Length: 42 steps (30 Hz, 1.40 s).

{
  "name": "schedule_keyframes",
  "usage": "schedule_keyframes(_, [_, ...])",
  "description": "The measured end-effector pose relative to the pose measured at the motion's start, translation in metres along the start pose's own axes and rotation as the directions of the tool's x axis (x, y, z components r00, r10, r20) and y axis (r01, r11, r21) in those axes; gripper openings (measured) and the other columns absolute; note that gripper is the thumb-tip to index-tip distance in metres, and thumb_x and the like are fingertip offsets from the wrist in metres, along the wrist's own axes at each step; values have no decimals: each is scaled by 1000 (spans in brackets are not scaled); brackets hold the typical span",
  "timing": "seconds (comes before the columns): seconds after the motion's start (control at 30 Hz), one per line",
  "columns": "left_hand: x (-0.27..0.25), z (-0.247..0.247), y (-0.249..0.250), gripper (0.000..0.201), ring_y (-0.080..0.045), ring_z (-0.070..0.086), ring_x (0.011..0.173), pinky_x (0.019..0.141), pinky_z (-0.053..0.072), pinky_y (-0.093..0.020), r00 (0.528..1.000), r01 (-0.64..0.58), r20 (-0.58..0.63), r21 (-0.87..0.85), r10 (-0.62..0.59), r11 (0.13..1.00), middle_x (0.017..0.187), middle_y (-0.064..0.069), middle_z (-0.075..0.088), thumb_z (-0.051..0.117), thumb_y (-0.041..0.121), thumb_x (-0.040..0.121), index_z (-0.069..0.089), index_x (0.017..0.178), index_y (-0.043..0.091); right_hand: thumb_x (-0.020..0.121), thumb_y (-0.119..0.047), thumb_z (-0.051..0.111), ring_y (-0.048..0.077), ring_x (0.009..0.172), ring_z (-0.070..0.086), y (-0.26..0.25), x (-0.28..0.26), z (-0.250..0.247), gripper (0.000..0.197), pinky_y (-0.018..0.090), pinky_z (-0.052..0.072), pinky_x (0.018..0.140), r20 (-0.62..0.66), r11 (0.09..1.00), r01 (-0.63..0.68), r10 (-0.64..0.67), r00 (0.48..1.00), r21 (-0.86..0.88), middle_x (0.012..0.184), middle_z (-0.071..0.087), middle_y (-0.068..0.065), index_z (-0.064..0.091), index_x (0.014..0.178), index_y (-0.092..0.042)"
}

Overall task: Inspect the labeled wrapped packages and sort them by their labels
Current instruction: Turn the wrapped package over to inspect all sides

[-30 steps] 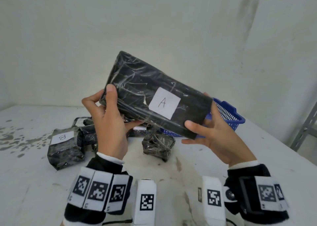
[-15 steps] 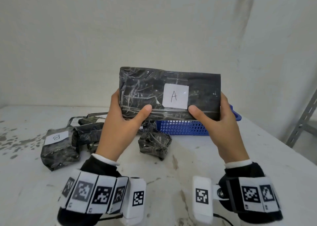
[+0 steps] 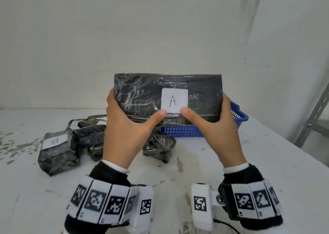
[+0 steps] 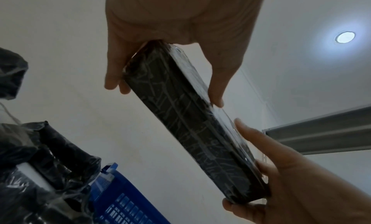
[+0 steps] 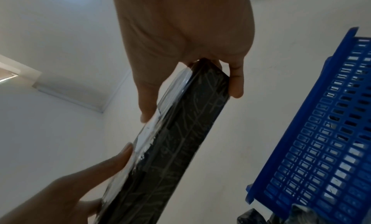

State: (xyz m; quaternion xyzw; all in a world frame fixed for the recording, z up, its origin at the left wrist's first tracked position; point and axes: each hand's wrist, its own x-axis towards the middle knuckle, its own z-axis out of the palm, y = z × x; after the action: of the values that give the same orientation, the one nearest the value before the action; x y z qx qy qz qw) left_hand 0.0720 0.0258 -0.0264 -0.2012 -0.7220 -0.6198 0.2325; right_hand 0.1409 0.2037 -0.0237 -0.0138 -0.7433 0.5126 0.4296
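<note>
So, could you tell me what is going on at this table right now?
A person holds a flat black wrapped package upright above the table, left hand and right hand gripping its ends. Its white label reads A. More wrapped packages lie below, one labelled B, beside a blue basket.

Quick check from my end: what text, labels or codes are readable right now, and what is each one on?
"A" on the white label of the flat black-wrapped package held up by the left hand and right hand.
"B", seen sideways, on the white label of the wrapped package on the table.
Square black-and-white marker codes on both wristbands: patterns, no readable words.
Another white label in the pile behind: unreadable.
</note>
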Motion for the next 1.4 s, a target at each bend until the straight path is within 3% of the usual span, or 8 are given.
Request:
schedule_keyframes(0.3, [3,-3,-4,97,-8,50,124,97,37,-21,1000,8,-11,-7,-8,1000,140,10,49,78,51,68,26,147,26,81,-44,71,3,106,67,3,3,-4,49,26,57,91,-41,994,-37,41,998,102,114,70,-12,57,125,-29])
schedule_keyframes(0.43, [3,-4,-5,73,-5,56,110,86,38,-12,1000,8,-29,-9,-9,1000,122,15,55,71,45,80,33,139,27,80,-50,65,9,104,69,5,5,-5,39,32,57,91,-48,990,-49,56,997,135,112,72,-7,57,115,-35])
schedule_keyframes(0.67, [8,-11,-9,70,-13,52,123,103,40,-35,1000,1,-27,-12,-2,1000,134,7,53,60,59,84,33,144,33,92,-38,63,8,99,70,5,6,-8,16,24,58,81,-31,987,-56,61,998,148,108,73,-4,56,106,-36])
schedule_keyframes(0.8, [8,-9,-4,61,-5,55,116,101,43,-30,999,30,-22,-110,-32,993,127,10,56,62,47,89,36,141,30,81,-47,66,8,101,69,4,5,-8,31,19,56,78,-31,987,-58,63,998,153,113,70,-4,55,107,-33])
schedule_keyframes(0.93, [8,-10,-1,56,12,59,97,87,47,-17,999,44,-22,-169,-48,985,112,21,59,65,38,88,38,136,31,71,-50,70,5,105,67,1,2,-5,61,17,56,79,-30,989,-64,68,997,133,119,66,-8,50,126,-33])
schedule_keyframes(1.1, [7,-10,1,65,14,61,93,83,50,-12,997,54,-44,-195,-64,979,116,17,60,70,39,84,35,139,33,73,-44,74,-4,104,66,-2,1,-4,98,13,54,80,-24,988,-59,63,998,142,123,64,-3,17,152,-49])
schedule_keyframes(1.23, [4,-5,2,62,11,63,86,72,46,-7,991,132,37,-204,-127,970,110,8,62,62,40,89,24,137,31,85,-39,74,6,107,68,-2,5,-11,60,26,58,89,-58,982,-122,131,990,147,121,68,-8,49,140,-34])
schedule_keyframes(1.4, [1,3,5,42,17,61,81,68,44,-6,968,180,211,-217,-134,959,103,14,60,49,45,92,32,124,22,97,-33,62,11,102,71,2,13,-45,36,25,57,71,2,921,-280,291,957,270,116,73,-9,59,133,-36])
